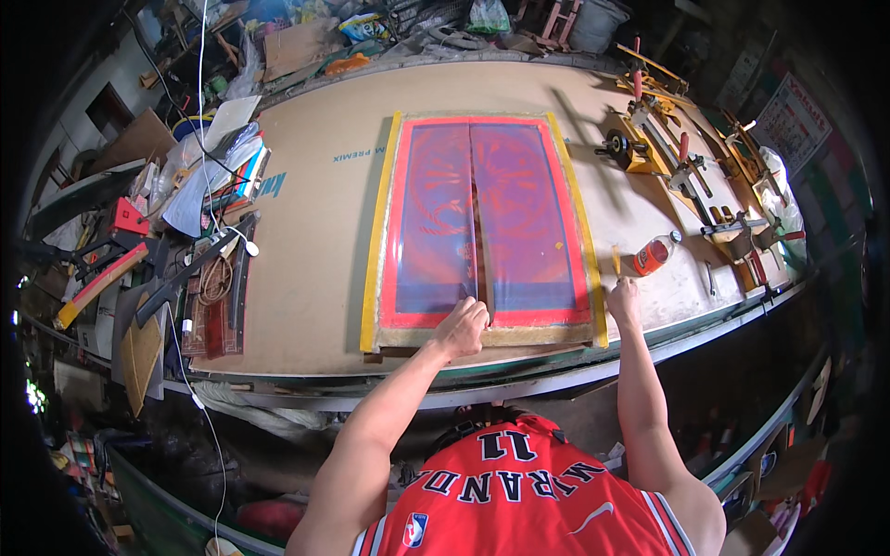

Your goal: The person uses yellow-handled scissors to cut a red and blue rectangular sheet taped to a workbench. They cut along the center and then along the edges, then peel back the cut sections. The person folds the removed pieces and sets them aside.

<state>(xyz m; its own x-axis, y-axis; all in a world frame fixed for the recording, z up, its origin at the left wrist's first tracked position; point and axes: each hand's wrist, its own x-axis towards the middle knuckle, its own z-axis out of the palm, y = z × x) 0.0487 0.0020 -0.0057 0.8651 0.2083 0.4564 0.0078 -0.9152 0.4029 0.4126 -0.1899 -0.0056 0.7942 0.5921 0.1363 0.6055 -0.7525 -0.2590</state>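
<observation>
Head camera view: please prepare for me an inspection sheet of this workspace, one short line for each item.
Surface: wide tan tabletop, marked with blue print.
Job's things: framed screen, red border, purple-blue middle; a long dark gap runs down it, wider toward the bottom.
Clutter: red bottle and metal clamps on the right; red box among mixed items on the left.
Left hand: at the screen's lower edge, by the gap; grip unclear.
Right hand: beside the frame's right edge, fingers curled; grip unclear.
Cables: white cable hanging on the left.
Surroundings: heaped materials and grey bucket behind the table.
</observation>
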